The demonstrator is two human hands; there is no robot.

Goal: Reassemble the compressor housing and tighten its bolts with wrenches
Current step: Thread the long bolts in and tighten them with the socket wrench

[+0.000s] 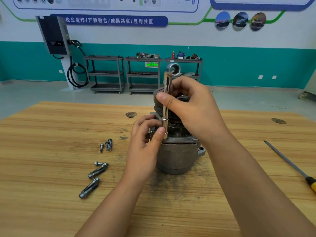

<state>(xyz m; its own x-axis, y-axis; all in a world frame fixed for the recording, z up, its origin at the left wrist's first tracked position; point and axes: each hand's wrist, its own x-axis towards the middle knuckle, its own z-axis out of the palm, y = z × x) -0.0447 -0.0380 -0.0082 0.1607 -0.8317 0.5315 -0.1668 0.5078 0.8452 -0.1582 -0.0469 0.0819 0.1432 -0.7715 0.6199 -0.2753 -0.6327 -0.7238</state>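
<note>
The grey compressor housing stands upright on the wooden table, its black pulley on top, partly hidden behind my hands. A chrome socket wrench stands vertically, its socket end down on the housing's flange at the front left. My right hand grips the wrench's shaft near the top, thumb across it. My left hand pinches the wrench's lower socket end between thumb and fingers.
Loose bolts lie left of the housing: three short ones and several long ones. A screwdriver with a yellow-black handle lies at the right edge. Two holes mark the tabletop. Grey carts stand by the far wall.
</note>
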